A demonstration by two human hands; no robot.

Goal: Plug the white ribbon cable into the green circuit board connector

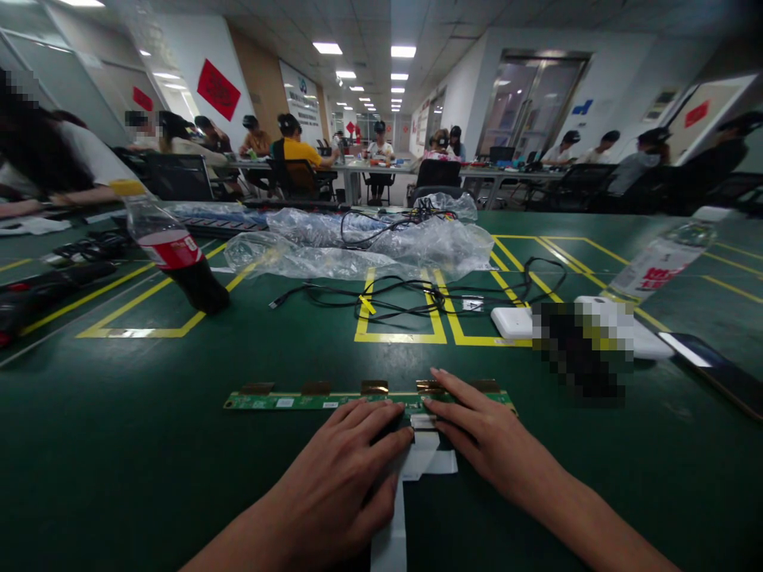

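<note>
A long, thin green circuit board (286,403) lies flat on the table before me, with several brown-gold film tabs along its far edge. From its middle a white flat ribbon cable (389,524) runs toward me, with a folded part sticking out to the right. My left hand (342,469) lies over the cable, fingers stretched forward and fingertips at the board's near edge beside the connector; its thumb lies along the cable. My right hand (482,433) has its fingers spread, the index reaching across the board near a film tab and others beside the connector. Neither hand visibly grips anything.
Beyond the board lie black cables (405,298) and clear plastic wrap (358,246). A cola bottle (179,254) stands left. At right are a white-labelled bottle (661,262), a white box (511,322) and a phone (724,369). Several people sit at tables behind.
</note>
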